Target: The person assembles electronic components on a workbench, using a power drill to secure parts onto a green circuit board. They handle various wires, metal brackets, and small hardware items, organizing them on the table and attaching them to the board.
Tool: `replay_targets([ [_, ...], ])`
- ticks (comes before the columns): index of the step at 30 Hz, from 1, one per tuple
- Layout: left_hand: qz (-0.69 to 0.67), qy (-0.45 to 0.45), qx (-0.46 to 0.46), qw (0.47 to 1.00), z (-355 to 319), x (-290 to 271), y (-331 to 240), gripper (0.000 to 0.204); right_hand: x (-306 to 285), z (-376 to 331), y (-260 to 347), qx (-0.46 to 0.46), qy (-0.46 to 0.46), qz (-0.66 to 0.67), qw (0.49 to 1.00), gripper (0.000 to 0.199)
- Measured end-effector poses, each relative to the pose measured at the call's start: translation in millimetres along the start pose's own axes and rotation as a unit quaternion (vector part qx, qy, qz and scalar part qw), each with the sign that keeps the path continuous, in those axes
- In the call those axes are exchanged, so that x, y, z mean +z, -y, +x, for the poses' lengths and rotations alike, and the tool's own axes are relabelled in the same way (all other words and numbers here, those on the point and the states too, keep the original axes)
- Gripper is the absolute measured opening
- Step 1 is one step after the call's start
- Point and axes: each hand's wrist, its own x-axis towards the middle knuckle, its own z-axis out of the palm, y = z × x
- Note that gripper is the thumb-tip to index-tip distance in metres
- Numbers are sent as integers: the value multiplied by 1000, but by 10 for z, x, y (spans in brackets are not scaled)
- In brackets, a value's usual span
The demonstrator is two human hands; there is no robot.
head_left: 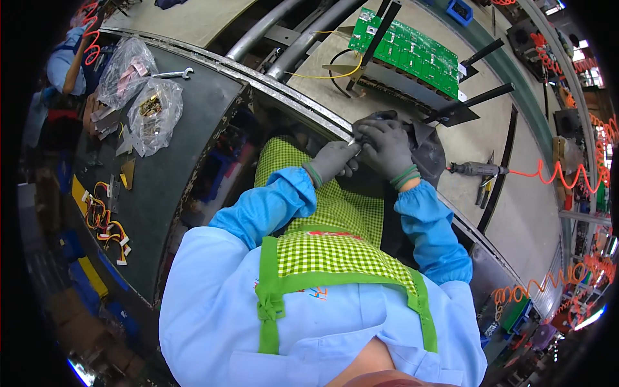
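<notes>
- Head view, the item in hand: a small bright piece (352,142) shows where the two gloved hands meet, at the near edge of the pale worktable (469,147). Its full shape is hidden by the gloves.
- Left hand (332,162): fingers curled in, thumb and forefinger drawn narrow beside the piece. I cannot tell whether they truly grip it.
- Right hand (389,149): fingers bent and bunched over the same spot, against a dark, crumpled sheet (431,158). What they hold, if anything, I cannot tell.
- Handling, in my judgement: the piece looks light, stiff and easily dropped; a fingertip pinch on its edges should suit. The sheet looks soft, light and rather slick; best taken by a gathered fold.
- Beyond the hands: a green circuit board (416,51) sits on a raised block, likely fragile. Dark posts (487,103) jut out around it and limit reach on that side.
- A loose yellow wire (322,77) trails left of the board.
- Right of the sheet: a power screwdriver (477,169) on a coiled red hose (560,174), with pliers (485,191) just beside it.
- Left bench (193,109): a spanner (171,74), a clear bag (156,119) and bundled wires (98,216), well apart from the hands.
</notes>
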Motion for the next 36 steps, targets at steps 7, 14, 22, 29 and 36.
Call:
replay_targets([
  [7,-11,-19,-2,1000,-51,13,-45,39,81,304,-185,108,-44,-122,986,32],
  [14,-27,-9,4,1000,-13,-85,-105,38,-218,323,-391,105,-103,180,973,29],
  [22,-18,-23,4,1000,34,-69,23,38,184,87,72,2,-83,-49,995,29],
  [29,-42,-26,-2,999,4,-131,-23,39,100,368,-415,116,-60,-16,991,25],
  [36,-27,-32,9,999,20,-152,-1,39,64,-23,190,9,-11,-70,997,36],
])
